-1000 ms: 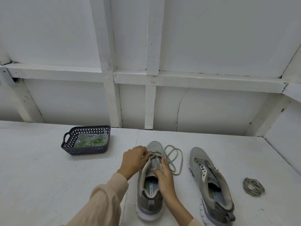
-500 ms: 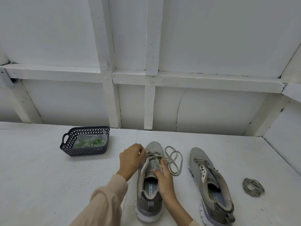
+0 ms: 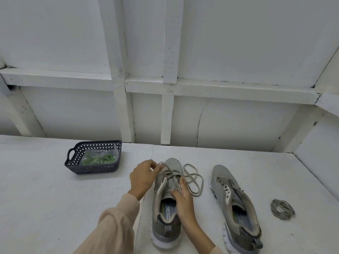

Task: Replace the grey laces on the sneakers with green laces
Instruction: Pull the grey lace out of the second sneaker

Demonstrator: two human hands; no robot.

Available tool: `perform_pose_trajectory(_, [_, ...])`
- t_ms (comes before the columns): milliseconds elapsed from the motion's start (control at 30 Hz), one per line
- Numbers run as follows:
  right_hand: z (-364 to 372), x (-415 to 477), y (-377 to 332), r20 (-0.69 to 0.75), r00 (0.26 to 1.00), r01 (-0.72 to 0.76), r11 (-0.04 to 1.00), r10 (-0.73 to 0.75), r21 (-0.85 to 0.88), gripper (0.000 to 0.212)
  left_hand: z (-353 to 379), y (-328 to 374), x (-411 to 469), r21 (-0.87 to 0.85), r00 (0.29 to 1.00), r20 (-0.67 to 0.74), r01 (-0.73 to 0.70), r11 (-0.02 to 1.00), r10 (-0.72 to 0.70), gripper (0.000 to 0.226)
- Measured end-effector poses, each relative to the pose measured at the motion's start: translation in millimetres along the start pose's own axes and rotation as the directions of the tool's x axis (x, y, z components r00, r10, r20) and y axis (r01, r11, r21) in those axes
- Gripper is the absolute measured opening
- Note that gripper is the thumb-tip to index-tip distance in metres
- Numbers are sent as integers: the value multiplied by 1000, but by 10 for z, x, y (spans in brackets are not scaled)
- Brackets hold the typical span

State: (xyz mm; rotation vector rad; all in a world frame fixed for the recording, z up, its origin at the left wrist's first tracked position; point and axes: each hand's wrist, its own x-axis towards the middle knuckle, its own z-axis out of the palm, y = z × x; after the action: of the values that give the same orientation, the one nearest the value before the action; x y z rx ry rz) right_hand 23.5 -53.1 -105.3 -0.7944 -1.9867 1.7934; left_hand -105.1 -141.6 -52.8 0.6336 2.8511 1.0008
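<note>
Head view: white table point(image 3: 45, 208), its back edge against a wall. On it are a sneaker point(image 3: 166, 233) and, to its right, a second sneaker point(image 3: 236, 204), already unlaced. A basket point(image 3: 91, 168) of green laces point(image 3: 100, 159) sits well left, across open surface. The left hand point(image 3: 143, 177) pinches the grey lace point(image 3: 194, 180) near the toe, and the right hand point(image 3: 183, 198) grips the sneaker's eyelet flap. The step looks like unlacing. Next, the last crossings need pulling free. A coiled lace point(image 3: 282, 208) lies far right.
</note>
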Motion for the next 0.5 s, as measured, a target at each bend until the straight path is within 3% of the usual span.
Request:
perform_pose_trajectory(67, [6,7,-3,1,1000,-1,1000,1,0,64,53,-50,-16,40,987,158,-25,999,18,36])
perform_pose_trajectory(133, [2,12,-7,3,1000,-3,1000,3,3,64,94,-85,-13,38,981,188,-57,998,49,25])
perform_pose_trajectory(200, [-4,15,-3,7,1000,-6,1000,6,7,63,79,-56,-6,1,998,63,-32,999,32,18])
perform_pose_trajectory(300, [-12,11,-19,11,1000,-2,1000,2,16,62,31,1,12,-169,989,-112,81,982,-101,19])
perform_pose_trajectory(433, [3,14,-27,0,1000,-12,1000,12,21,61,100,-69,23,-84,979,201,44,995,-26,33])
perform_pose_trajectory(500, [6,18,-23,-7,1000,-11,1000,12,22,61,144,-116,29,-99,978,209,8,995,12,25])
